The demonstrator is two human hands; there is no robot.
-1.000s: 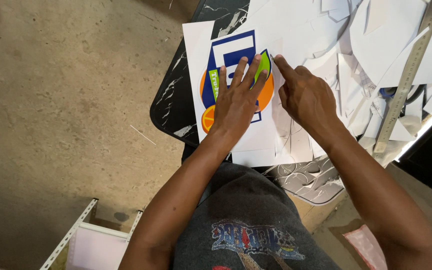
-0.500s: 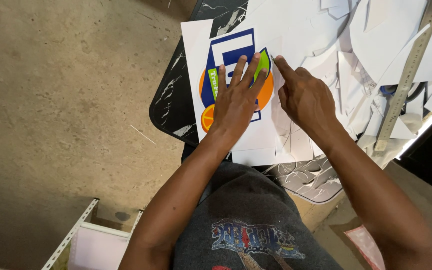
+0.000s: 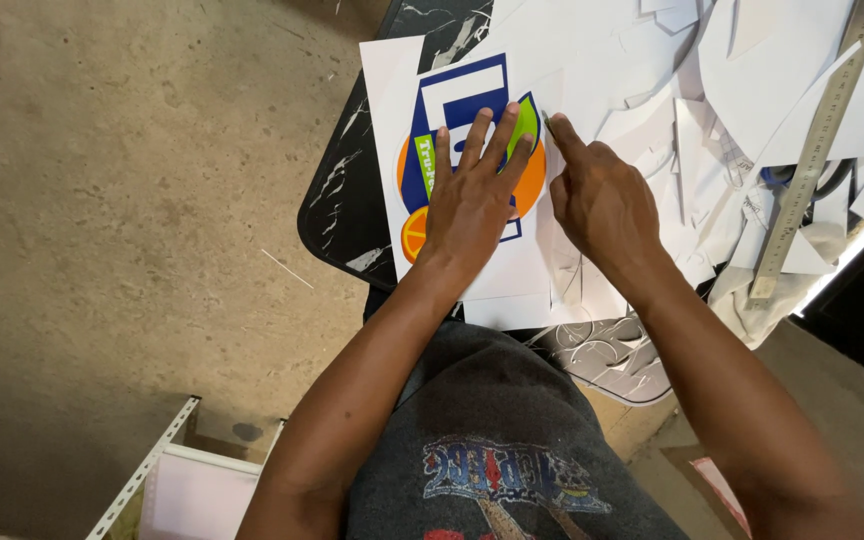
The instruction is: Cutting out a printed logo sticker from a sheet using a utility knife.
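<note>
My left hand (image 3: pixel 472 195) lies flat with fingers spread on a printed sheet (image 3: pixel 392 110), white with a blue, orange and green emblem. It presses the sheet onto a black marbled tabletop (image 3: pixel 347 200). My right hand (image 3: pixel 602 200) is closed around a thin blade tool (image 3: pixel 548 122) whose tip touches the sheet at the green edge of the emblem, just right of my left fingertips. Most of the tool is hidden inside the fist.
Several white paper offcuts (image 3: pixel 692 90) are piled on the table to the right. A long metal ruler (image 3: pixel 812 150) lies diagonally over them. Bare concrete floor (image 3: pixel 122 200) is at the left, and a white metal shelf frame (image 3: pixel 162 470) stands at the lower left.
Both hands stay almost in place. My right hand's tool tip has crept slightly along the emblem's green edge.
</note>
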